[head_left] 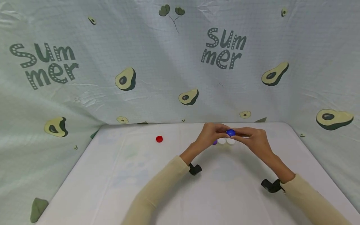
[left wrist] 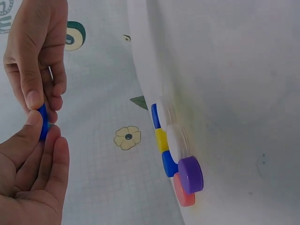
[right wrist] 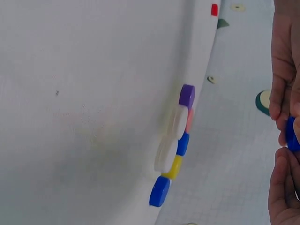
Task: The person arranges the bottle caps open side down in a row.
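Observation:
Between my two hands, raised above the far part of the table, is a blue bottle cap (head_left: 231, 132). My left hand (head_left: 211, 136) pinches it from the left between thumb and fingers. From the right, my right hand (head_left: 253, 137) pinches the same cap. The left wrist view has the cap (left wrist: 44, 123) edge-on, partly covered by fingertips. On the table below sits a cluster of caps: two white caps (left wrist: 179, 144), a purple cap (left wrist: 191, 175), a pink cap (left wrist: 184, 191), a yellow cap (left wrist: 161, 139) and two blue caps (right wrist: 160, 191).
A red cap (head_left: 159, 139) lies apart, left of the cluster on the white table (head_left: 135, 187). Behind the table's far edge hangs a pale cloth (head_left: 157, 62) printed with avocados and lettering. Black wrist mounts (head_left: 271, 186) sit under both forearms.

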{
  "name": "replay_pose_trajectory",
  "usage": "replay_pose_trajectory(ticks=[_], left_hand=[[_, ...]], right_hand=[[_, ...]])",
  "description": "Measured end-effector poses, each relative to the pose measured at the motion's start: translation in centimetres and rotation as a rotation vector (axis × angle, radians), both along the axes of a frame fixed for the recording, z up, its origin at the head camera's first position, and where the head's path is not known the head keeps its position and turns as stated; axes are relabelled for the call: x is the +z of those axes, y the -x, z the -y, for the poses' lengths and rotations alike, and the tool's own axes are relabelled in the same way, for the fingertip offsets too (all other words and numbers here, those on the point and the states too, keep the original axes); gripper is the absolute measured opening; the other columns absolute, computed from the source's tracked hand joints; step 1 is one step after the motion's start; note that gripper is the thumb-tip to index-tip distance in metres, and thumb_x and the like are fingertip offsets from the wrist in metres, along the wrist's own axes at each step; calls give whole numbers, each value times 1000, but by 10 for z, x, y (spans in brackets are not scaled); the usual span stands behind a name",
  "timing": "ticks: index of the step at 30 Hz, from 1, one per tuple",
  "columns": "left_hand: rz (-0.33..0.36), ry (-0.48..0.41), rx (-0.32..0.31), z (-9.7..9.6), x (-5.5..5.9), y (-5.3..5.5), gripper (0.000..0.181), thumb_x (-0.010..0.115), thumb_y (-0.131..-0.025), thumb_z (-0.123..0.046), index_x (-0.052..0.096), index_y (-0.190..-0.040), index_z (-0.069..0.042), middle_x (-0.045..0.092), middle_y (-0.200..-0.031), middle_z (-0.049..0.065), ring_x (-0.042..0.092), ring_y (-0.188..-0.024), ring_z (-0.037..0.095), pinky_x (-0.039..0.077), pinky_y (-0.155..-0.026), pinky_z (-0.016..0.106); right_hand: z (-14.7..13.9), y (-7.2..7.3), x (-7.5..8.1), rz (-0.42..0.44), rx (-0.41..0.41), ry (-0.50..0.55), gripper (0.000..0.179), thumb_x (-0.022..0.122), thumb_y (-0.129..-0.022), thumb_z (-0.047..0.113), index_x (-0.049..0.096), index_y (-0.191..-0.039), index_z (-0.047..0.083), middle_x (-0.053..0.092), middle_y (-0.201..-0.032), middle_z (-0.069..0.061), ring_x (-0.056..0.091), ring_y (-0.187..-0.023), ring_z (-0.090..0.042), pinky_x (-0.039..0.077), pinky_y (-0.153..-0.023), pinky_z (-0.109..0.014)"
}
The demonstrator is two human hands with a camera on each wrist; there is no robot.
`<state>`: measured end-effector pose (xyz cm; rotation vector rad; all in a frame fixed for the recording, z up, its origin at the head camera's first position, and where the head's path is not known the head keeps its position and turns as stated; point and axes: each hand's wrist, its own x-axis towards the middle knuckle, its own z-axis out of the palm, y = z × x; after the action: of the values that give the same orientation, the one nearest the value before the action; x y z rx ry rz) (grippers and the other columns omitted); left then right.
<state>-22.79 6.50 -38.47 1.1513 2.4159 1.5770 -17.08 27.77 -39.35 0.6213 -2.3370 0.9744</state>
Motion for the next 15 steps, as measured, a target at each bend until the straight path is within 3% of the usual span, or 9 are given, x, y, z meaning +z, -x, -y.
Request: replay_pose_trajectory(ticks=[8,15], left_hand=[[40,47,26,-23,3,8,29,75,-92,-13,76,-119,-4,76,-111,8,73,-94,6,54,-78,11],[73,101,8,-39,-6,17,27,76,-91,-13,77,-116,-4,77,-110,6,72,-89,2,53,-75,10]], right_hand=[[-15,0,1,108,-77,7,31,82,-82,1,77,-113,-1,77,-102,-17,75,-86,-27,50,-72,-5],[-28,0,-5,173,-86,-53,30,80,-88,9,75,-116,-1,77,-102,-17,75,-87,-33,49,-71,-4]])
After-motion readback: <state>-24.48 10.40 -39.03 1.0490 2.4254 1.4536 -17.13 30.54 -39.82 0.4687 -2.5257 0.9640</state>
